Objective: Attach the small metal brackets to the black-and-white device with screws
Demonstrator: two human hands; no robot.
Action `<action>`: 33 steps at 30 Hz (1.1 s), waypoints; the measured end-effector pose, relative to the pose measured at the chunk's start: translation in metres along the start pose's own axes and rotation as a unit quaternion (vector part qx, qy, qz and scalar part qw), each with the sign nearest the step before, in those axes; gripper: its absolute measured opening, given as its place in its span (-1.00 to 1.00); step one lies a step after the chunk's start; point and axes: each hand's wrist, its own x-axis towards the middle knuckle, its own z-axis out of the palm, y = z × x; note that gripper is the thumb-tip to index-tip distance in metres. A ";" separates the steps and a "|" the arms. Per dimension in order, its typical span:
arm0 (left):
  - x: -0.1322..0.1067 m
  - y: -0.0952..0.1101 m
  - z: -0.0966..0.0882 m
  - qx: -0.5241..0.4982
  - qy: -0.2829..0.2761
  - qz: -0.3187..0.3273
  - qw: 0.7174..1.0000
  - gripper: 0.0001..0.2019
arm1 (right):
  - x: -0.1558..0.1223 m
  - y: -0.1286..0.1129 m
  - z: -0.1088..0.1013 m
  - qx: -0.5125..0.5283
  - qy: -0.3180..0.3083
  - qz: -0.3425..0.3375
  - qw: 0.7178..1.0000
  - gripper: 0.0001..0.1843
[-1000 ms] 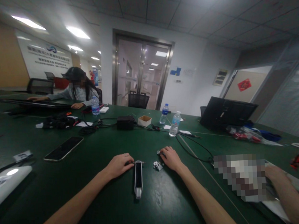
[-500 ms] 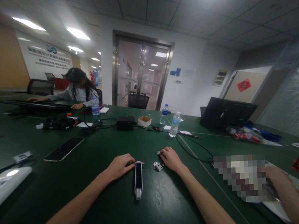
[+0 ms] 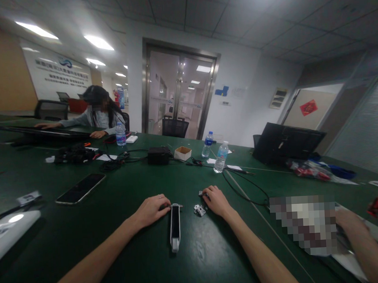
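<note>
A long, narrow device (image 3: 175, 227) with a white frame and a dark inner face lies on the green table, its white end towards me. My left hand (image 3: 152, 210) rests at its upper left, fingers bent together around a small dark thing (image 3: 163, 206) beside the device. I cannot make out what this dark thing is. To the right, my right hand (image 3: 215, 199) lies low on the table with curled fingers. Something small and metallic shows at its fingertips, partly hidden. Just left of that hand sits a little heap of silvery metal pieces (image 3: 199, 210).
A phone (image 3: 80, 189) lies to the left. Ahead stand a black box (image 3: 159, 155), an open small carton (image 3: 182, 153) and water bottles (image 3: 220, 157), with cables around them. At right are a monitor (image 3: 289, 147) and another person's arm (image 3: 360, 234). A person sits across, far left.
</note>
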 end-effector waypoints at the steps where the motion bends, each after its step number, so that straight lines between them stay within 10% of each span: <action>1: 0.000 0.000 0.000 0.001 0.000 0.000 1.000 -0.76 | 0.000 0.000 0.000 0.000 -0.001 0.001 1.000 -0.78; 33: 0.001 -0.002 0.000 -0.002 -0.004 -0.014 1.000 -0.77 | 0.001 0.000 0.000 0.003 -0.002 -0.003 1.000 -0.78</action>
